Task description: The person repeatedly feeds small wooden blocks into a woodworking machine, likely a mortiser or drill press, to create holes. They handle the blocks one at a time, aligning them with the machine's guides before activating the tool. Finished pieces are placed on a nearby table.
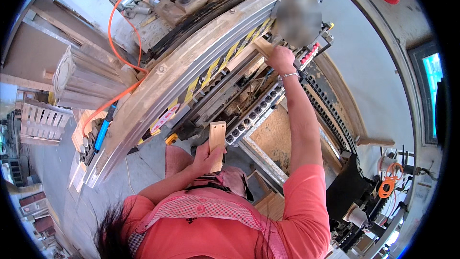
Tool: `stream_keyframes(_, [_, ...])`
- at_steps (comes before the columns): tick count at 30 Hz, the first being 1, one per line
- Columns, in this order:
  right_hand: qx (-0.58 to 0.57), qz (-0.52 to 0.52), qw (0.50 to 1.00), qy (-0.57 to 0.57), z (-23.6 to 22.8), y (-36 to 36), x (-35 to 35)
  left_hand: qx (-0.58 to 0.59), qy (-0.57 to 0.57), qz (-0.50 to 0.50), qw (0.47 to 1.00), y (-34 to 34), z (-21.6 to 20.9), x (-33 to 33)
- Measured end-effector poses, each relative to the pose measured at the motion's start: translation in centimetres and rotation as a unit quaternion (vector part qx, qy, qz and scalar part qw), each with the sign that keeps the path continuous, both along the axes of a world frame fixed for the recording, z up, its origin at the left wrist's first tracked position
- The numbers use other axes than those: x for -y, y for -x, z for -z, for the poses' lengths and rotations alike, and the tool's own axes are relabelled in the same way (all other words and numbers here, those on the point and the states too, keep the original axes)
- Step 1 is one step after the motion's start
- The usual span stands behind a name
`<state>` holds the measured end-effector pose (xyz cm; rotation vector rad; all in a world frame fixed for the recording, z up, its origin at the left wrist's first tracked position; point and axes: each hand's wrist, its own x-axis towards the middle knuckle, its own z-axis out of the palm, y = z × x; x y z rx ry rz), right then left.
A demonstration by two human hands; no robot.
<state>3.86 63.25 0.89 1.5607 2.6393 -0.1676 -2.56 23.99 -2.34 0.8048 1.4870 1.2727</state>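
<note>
The left hand (pixel 209 158) is closed around the lower part of a block (pixel 217 136), in front of the person's body and near the row of black cups (pixel 251 115). Its long axis runs almost straight away from the person, the far end, marked by small holes, pointing ahead. The right hand (pixel 281 60), arm outstretched, grips a stick (pixel 263 47) by its near end, over the machine beside the striped rail (pixel 211 77). The stick's long axis slants, its free end pointing ahead and left; whether it touches the machine, I cannot tell.
</note>
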Motion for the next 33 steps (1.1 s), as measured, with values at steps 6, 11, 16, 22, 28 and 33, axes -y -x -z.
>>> stream_keyframes(6, [-0.010, -0.007, 1.000, -0.009, 0.3, -0.1, 0.0, -0.016, -0.031, 0.011, 0.999, 0.0, 0.3, 0.3])
stream_keyframes(11, [-0.003, -0.014, 1.000, -0.008, 0.7, -0.7, -0.5, 0.007, -0.023, 0.019, 1.000, -0.1, -0.4, -0.1])
stream_keyframes(16, [-0.016, -0.025, 0.999, -0.015, 0.7, 0.0, -0.4, 0.057, -0.025, -0.001, 0.998, -0.3, 0.2, 0.2])
stream_keyframes(22, [0.033, -0.112, 0.989, -0.091, 1.2, -1.0, -1.1, 0.013, -0.001, -0.010, 1.000, -0.1, -1.6, 0.8])
stream_keyframes(28, [0.011, -0.143, 0.983, -0.114, 1.6, -0.8, -0.7, -0.007, -0.075, -0.179, 0.981, 1.1, -3.1, 8.5])
stream_keyframes(33, [0.075, -0.152, 0.981, -0.091, 1.8, -0.7, -1.1, 0.031, 0.116, -0.278, 0.953, 5.2, -4.1, 19.5])
